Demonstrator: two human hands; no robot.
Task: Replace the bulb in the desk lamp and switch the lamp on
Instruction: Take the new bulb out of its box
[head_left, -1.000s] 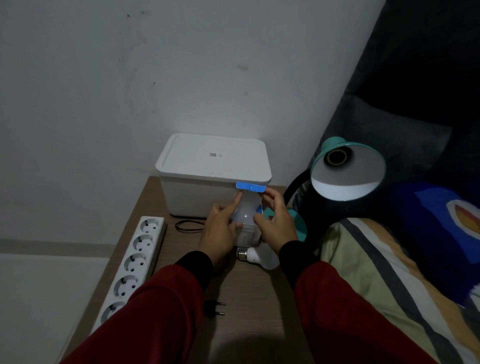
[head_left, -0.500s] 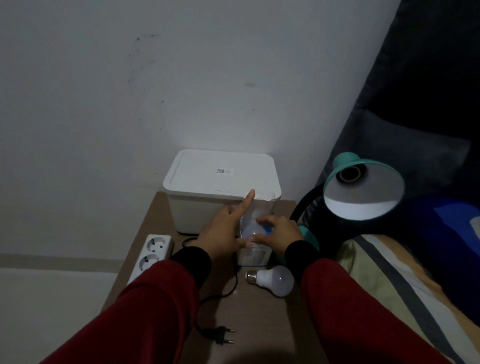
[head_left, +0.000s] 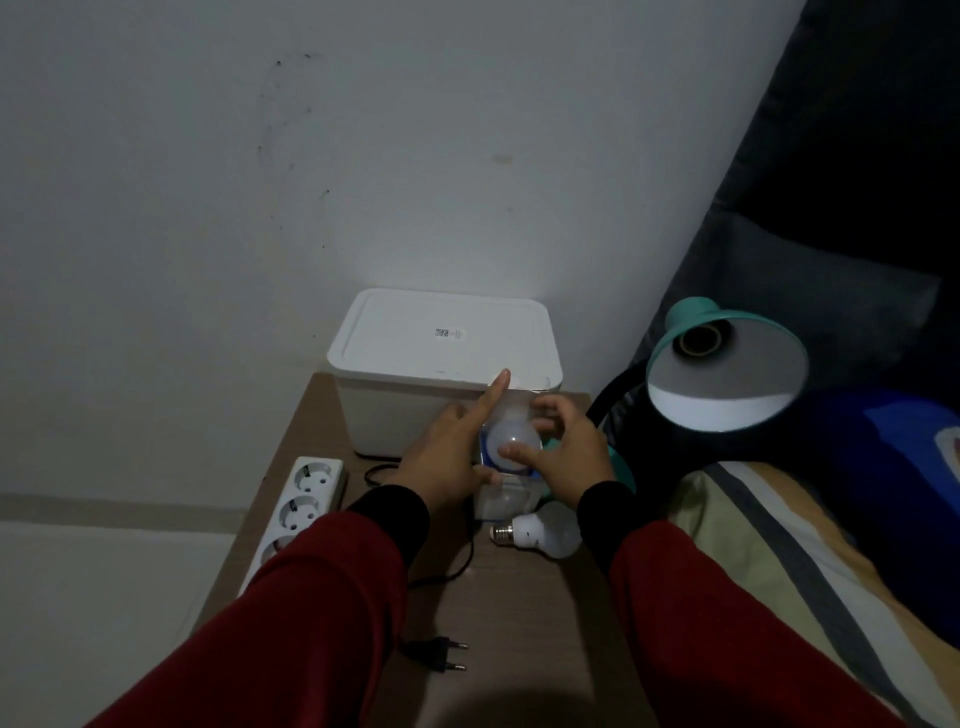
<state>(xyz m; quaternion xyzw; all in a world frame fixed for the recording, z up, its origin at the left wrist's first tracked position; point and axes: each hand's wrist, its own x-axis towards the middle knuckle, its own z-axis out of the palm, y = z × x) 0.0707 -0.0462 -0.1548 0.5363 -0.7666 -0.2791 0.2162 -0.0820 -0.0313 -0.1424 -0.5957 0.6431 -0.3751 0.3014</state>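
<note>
A small bulb box (head_left: 500, 498) stands upright on the brown table (head_left: 519, 623), its top open. A white bulb (head_left: 514, 441) sits in the opening. My left hand (head_left: 447, 457) steadies the box from the left, index finger pointing up. My right hand (head_left: 569, 452) has its fingertips on the bulb. A second white bulb (head_left: 540, 532) lies on its side in front of the box. The teal desk lamp (head_left: 727, 364) leans at the right, its socket (head_left: 698, 340) holding no bulb. Its black plug (head_left: 436, 654) lies unplugged near the front of the table.
A white lidded bin (head_left: 447, 353) stands against the wall behind my hands. A white power strip (head_left: 301, 499) lies along the table's left edge. A bed with striped and blue bedding (head_left: 805, 519) borders the table on the right.
The box's blue top flap was pushed open and the bulb now shows in the opening. My right fingers moved onto the bulb. The camera tilted, so the scene sits lower.
</note>
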